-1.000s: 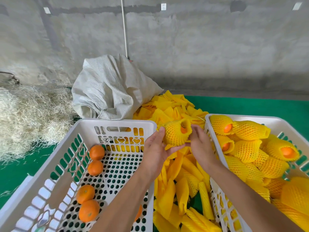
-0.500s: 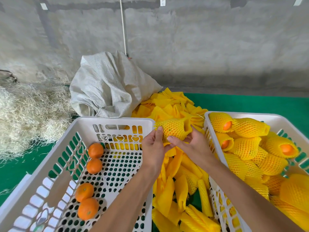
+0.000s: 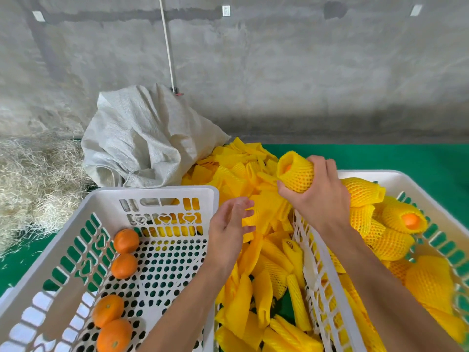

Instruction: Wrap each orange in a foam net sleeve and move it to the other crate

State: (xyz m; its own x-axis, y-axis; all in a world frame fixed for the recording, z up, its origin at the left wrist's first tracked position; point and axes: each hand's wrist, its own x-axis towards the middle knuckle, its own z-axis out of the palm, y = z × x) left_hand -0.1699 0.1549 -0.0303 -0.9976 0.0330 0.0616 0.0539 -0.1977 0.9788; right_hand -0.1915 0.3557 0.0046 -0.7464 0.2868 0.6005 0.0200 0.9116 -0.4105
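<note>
Orange [image 3: 287, 167], peeping from its sleeve [image 3: 297, 172], is riding in the right hand [image 3: 321, 196], whose fingers are curling round it. It is hanging just left of the right crate [image 3: 411, 177], sleeve mouth pointing up-left, away from that crate. Left hand [image 3: 228, 228] is hovering slack and holding nothing over the loose nets [image 3: 264, 252], beside the left crate [image 3: 152, 193]. Green mat [image 3: 380, 156] and concrete wall [image 3: 279, 72] are lying beyond.

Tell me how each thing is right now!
Right hand: gripping the wrapped orange.
Left hand: open, holding nothing.
Wrapped orange: sleeved, held above the right crate's rim.
Left crate: holds four bare oranges.
Right crate: heaped with sleeved oranges.
Foam sleeves: piled between crates.
Sack: crumpled.
</note>
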